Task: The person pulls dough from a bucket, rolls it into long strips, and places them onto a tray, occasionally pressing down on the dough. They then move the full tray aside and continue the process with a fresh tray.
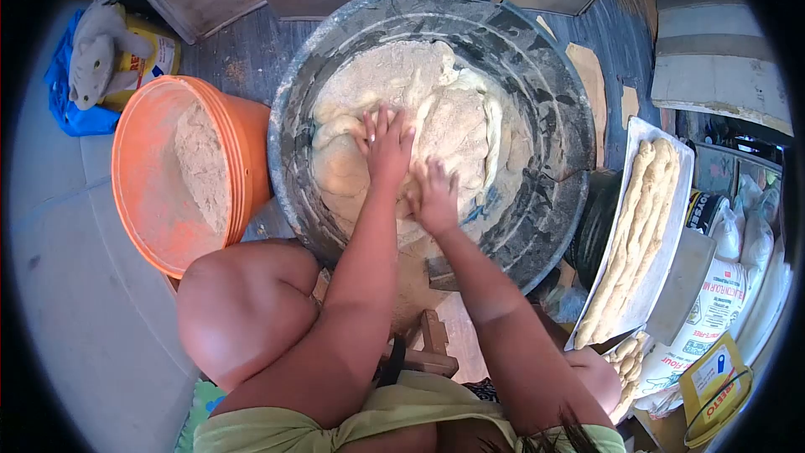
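A large round dark tub (553, 134) holds a wide mass of pale dough (453, 126), folded and dusted with flour. My left hand (388, 147) lies on the middle of the dough with its fingers spread. Just to its right and a little lower, my right hand (434, 197) rests on the dough's near part, fingers apart. Neither hand grips anything, and the two are close together. Dry flour coats the tub's inner wall.
On the left stands an orange bucket (138, 176) with flour, near a yellow container (155, 54) and blue bag. To the right are a white tray (610, 273) bearing long dough strips, flour sacks (704, 306) and a yellow bucket (713, 386). A wooden stool (432, 348) sits below the tub.
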`<state>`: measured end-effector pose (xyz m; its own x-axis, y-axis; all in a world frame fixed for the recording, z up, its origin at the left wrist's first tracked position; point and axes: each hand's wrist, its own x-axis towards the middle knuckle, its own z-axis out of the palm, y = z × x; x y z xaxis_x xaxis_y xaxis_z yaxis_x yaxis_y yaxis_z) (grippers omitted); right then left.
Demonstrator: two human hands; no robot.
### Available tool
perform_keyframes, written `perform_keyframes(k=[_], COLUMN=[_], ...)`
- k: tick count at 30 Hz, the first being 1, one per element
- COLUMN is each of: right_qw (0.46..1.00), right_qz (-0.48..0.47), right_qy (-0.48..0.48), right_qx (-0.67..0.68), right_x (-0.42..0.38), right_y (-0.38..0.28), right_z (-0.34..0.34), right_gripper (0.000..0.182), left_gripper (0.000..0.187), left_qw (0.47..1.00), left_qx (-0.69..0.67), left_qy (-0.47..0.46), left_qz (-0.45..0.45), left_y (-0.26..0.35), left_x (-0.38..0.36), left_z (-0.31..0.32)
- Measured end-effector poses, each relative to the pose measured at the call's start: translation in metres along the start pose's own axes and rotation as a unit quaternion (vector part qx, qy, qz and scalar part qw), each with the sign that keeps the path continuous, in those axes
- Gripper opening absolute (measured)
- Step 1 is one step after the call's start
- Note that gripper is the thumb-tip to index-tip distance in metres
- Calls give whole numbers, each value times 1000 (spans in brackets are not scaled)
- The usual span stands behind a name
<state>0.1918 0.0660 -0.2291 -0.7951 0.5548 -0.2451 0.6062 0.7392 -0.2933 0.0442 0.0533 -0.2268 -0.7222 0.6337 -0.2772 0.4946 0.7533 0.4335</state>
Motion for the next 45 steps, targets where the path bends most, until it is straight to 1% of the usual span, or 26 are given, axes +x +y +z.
perform_keyframes(k=[2,4,7,9,10,11,12,13,14,16,17,20,23,24,25,26,27,28,29,32,33,35,38,40,43,45], right_qw=[999,995,990,971,974,946,905,908,918,919,921,888,843,846,862,868,841,861,844,700,686,764,791,790,806,829], right_qz=[-26,-52,-11,147,141,178,216,211,193,153,157,147,100,64,6,11,-36,-55,-34,-61,-51,39,181,287,373,377], right_qy=[-34,-60,-78,-163,-156,-259,-359,-357,-341,-336,-327,-268,-299,-308,-258,-221,-165,-70,7,204,273,293,302,301,61,-64], right_qx=[27,54,117,95,85,82,76,60,64,140,139,344,436,431,437,445,514,500,535,682,672,573,501,450,455,407], right_x=[-32,-49,-59,-64,-70,-77,-85,-95,-108,-125,-128,-131,-127,-131,-141,-153,-164,-175,-190,-248,-269,-303,-324,-333,-349,-348], right_y=[5,21,51,60,64,62,62,69,76,90,94,75,36,19,-2,-15,-16,-15,-9,47,71,115,179,214,266,274], right_z=[6,8,5,-11,-24,-51,-69,-71,-69,-82,-96,-162,-241,-271,-305,-338,-360,-383,-406,-467,-476,-474,-424,-375,-316,-297], right_gripper=[54,52,46,45,45,41,38,38,35,31,31,30,38,40,40,40,36,34,34,43,45,46,44,42,49,50], left_gripper=[54,57,56,60,65,65,69,72,72,79,82,93,103,84,84,68,53,30,30,22,20,19,15,12,30,23], left_qw=[994,993,990,977,984,983,990,985,983,999,995,969,992,996,995,979,912,916,917,877,848,806,822,770,747,729], left_qx=[-64,-57,1,6,-44,-57,-52,-44,-54,21,25,75,23,33,38,-147,-320,-324,-313,-310,-358,-394,-327,-391,-491,-489], left_qy=[82,76,-20,-68,-6,1,84,166,172,-43,-92,-207,-115,15,12,-120,-249,-207,-212,-315,-362,-433,-448,-474,-412,-429], left_qz=[-39,-75,-140,-203,-173,-176,-99,-26,-32,-6,-25,-112,-40,78,95,79,54,114,122,190,145,90,130,172,178,212], left_y=[-18,-37,-41,-43,-46,-44,-41,-39,-41,-42,-49,-49,-24,4,21,37,49,47,47,55,65,107,210,283,379,430], left_x=[-43,-84,-119,-121,-115,-102,-85,-78,-81,-92,-101,-137,-160,-171,-171,-164,-158,-144,-143,-140,-132,-125,-113,-111,-111,-107], left_z=[20,43,46,42,39,36,32,28,24,14,15,6,-4,-21,-32,-42,-47,-23,-28,-49,-55,-87,-144,-171,-179,-170])
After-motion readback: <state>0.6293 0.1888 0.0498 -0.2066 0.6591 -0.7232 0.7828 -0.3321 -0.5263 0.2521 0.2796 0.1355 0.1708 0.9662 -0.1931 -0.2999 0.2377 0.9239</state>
